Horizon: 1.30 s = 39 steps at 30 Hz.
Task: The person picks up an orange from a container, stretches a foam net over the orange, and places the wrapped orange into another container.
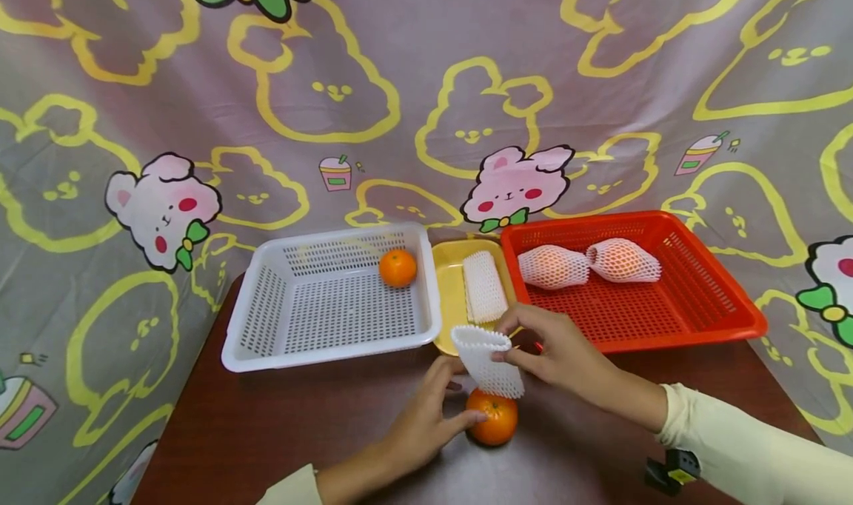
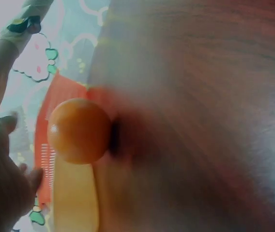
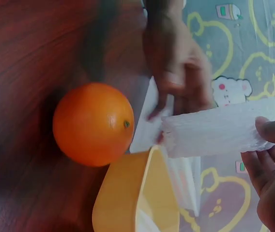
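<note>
One orange (image 1: 497, 423) could roll unsteadied, I judge: left hand (image 1: 426, 417) beside it half-spread, empty; right hand (image 1: 558, 346) pinches foam-net sleeve (image 1: 485, 363) above.

Tabletop (image 1: 300, 416): dark reddish-brown, wood grain, pale glare toward the near side. Directly on it, left to right along the far side: white perforated basket (image 1: 333, 351), yellow tray (image 1: 449, 290), red perforated basket (image 1: 673, 316). Tray sits between the two baskets. One orange (image 1: 498, 425) on bare surface, nearer the wearer than the tray.
</note>
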Available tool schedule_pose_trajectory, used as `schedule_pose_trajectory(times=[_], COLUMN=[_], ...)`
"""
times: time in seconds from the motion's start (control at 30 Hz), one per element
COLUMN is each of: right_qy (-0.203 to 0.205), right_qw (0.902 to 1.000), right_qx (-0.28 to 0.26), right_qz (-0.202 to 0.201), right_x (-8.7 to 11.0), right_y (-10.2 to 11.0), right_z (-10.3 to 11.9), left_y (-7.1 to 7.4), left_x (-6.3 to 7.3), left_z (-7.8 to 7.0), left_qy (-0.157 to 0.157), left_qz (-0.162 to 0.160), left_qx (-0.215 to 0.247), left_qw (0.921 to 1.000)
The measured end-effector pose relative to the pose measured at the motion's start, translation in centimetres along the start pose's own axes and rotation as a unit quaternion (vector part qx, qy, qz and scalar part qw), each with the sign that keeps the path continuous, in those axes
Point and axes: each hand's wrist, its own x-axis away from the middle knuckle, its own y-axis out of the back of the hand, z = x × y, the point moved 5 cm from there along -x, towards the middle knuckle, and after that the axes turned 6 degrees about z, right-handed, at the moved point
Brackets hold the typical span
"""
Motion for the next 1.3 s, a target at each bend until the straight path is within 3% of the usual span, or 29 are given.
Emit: schedule_pose_trajectory(times=[0.13, 0.23, 0.57, 0.8, 0.93, 1.0, 1.13, 1.23, 1.3], right_qy=[0.049, 0.065, 0.058, 0.053, 0.004, -0.048, -0.156, -0.217, -0.245], right_qw=[0.9986, 0.9971, 0.9974, 0.9909, 0.9767, 0.9682, 0.9587, 0.9425, 0.9248], right_qx=[-0.015, -0.040, -0.043, -0.120, -0.203, -0.232, -0.223, -0.238, -0.275], right_qz=[-0.007, -0.007, -0.002, 0.028, 0.069, 0.081, 0.083, 0.090, 0.095], right_x=[0.6, 0.9, 1.9, 2.3, 2.6, 2.7, 3.0, 3.1, 3.1], right_y=[-0.1, -0.4, -1.2, -1.7, -1.9, -2.1, -2.4, -2.6, -2.9], right_z=[1.0, 1.5, 2.1, 1.3, -0.1, -0.9, -2.1, -2.7, -3.0], left_y=[1.6, 2.4, 2.9, 2.9, 2.9, 3.0, 3.0, 2.9, 2.8], left_x=[-0.5, -0.7, -1.1, -1.4, -1.8, -2.0, -2.3, -2.5, -2.5], left_z=[-2.1, -3.0, -3.8, -3.7, -3.9, -4.1, -4.5, -4.9, -5.1], left_qy=[-0.125, -0.164, -0.173, -0.155, -0.157, -0.160, -0.167, -0.176, -0.181], left_qz=[-0.074, -0.106, -0.153, -0.159, -0.162, -0.162, -0.154, -0.144, -0.139], left_qx=[0.001, 0.002, 0.012, 0.028, 0.033, 0.027, 0.029, 0.028, 0.023], left_qw=[0.9895, 0.9808, 0.9729, 0.9747, 0.9738, 0.9734, 0.9734, 0.9733, 0.9733])
